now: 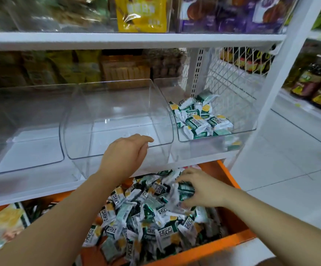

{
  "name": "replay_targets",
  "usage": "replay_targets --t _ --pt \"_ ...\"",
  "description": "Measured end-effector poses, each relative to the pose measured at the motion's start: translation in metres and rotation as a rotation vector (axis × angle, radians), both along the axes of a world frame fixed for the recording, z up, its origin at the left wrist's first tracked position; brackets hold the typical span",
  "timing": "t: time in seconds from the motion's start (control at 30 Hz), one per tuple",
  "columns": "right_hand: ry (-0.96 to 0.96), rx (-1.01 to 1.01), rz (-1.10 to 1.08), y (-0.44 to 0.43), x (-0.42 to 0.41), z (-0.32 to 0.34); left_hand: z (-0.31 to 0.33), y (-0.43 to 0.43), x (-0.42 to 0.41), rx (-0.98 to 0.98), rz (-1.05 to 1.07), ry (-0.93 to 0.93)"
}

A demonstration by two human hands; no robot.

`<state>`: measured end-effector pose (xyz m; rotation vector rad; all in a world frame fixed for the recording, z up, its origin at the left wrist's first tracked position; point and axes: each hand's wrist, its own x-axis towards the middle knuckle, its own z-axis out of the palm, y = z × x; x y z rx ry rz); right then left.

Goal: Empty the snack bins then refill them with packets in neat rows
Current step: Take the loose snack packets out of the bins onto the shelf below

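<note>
The fingers of the right hand [200,189] are bent and closed round a small bunch of packets [184,190]. These packets are white and green. The hand is low over the pile of packets [146,217], which fills the orange crate [230,181] under the shelf.

The fingers of the left hand [125,152] lie close together and almost flat on the front edge of the middle bin [161,112]. The thumb is hidden, so it is hard to say if it hooks under the edge.

There are 3 clear bins in a row on the white shelf [31,191]. The middle bin has nothing in it. The left bin [21,166] beside it has nothing in it too. The right bin [213,138] has a loose heap of the same packets [200,120], not in rows.

Behind the bins are more snack bags, all blurry. Above is another shelf with a yellow bag [142,14] and purple bags [228,14]. Far to the right stand dark bottles [309,83].
</note>
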<state>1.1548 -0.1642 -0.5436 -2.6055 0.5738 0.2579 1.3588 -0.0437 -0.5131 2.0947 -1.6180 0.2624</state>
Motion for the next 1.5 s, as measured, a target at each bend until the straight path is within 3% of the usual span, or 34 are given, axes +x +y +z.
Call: replay_targets --t 0.2,0.33,0.4,0.6,0.77,1.03,1.13,1.5 --pt "-0.161 -0.001 -0.032 0.004 -0.004 0.026 -0.001 0.004 0.0 -0.019 -0.007 0.028" --pt "-0.566 0.022 -0.188 -0.017 -0.012 0.078 0.001 0.003 0.001 -0.053 -0.006 0.09" --pt "-0.651 -0.029 -0.256 -0.041 -0.007 0.098 0.004 0.001 0.001 -0.036 -0.01 0.152" --pt "-0.186 -0.188 -0.214 -0.125 0.038 0.083 0.006 -0.004 0.006 -0.007 -0.001 0.225" --pt "0.034 -0.186 -0.162 -0.158 0.064 0.051 0.006 -0.002 0.006 -0.008 0.013 0.236" --pt "0.066 -0.207 0.037 -0.159 0.076 0.043 -0.001 -0.003 0.008 -0.058 0.005 0.196" --pt "0.013 -0.12 0.03 -0.156 0.076 0.042 -0.002 -0.004 0.009 -0.072 0.001 0.185" --pt "0.069 -0.156 0.041 -0.152 0.086 0.031 -0.002 -0.003 0.007 -0.104 -0.013 0.158"
